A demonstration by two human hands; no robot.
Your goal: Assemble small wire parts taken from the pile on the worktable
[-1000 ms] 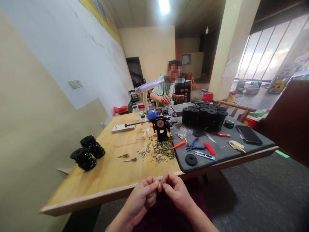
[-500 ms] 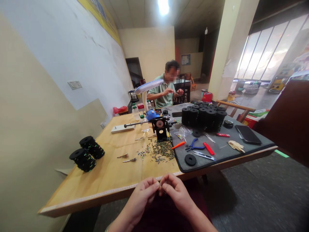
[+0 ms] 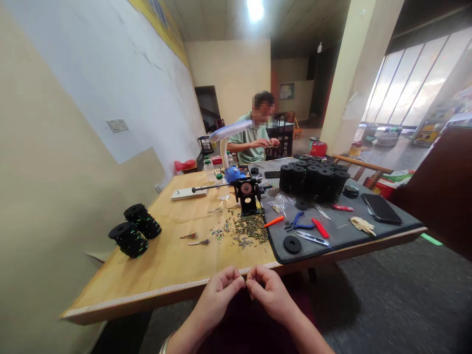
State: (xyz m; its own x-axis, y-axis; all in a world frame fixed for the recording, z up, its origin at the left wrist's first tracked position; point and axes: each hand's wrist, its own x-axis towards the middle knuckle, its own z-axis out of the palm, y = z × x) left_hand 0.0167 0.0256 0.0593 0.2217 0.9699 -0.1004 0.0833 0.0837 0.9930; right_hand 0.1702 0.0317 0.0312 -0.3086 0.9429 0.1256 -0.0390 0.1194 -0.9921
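Both of my hands meet in front of the table's near edge, fingertips almost touching. My left hand [image 3: 224, 289] is closed in a pinch of thumb and forefinger. Likewise my right hand [image 3: 264, 287] is pinched, thumb against curled fingers. Whatever lies between the fingertips is too small to make out. Beyond the hands, a pile of small metallic pieces [image 3: 251, 228] lies on the wooden table [image 3: 158, 265], with tiny coloured bits [image 3: 220, 230] beside it. A black winding device with a dial [image 3: 246, 194] stands behind the pile.
Black spools [image 3: 129, 239] stand at the left; several more [image 3: 313, 178] crowd the grey mat [image 3: 254, 265]. On the mat lie blue pliers [image 3: 299, 223], a red-handled tool [image 3: 320, 228], a black ring [image 3: 292, 244] and a phone [image 3: 381, 207]. A lamp [image 3: 230, 130] rises mid-table; a person [image 3: 249, 147] sits opposite.
My fingertips stay pinched close together, with only a slight shift. The view has turned a little to the left. The person opposite has brought their hands closer together.
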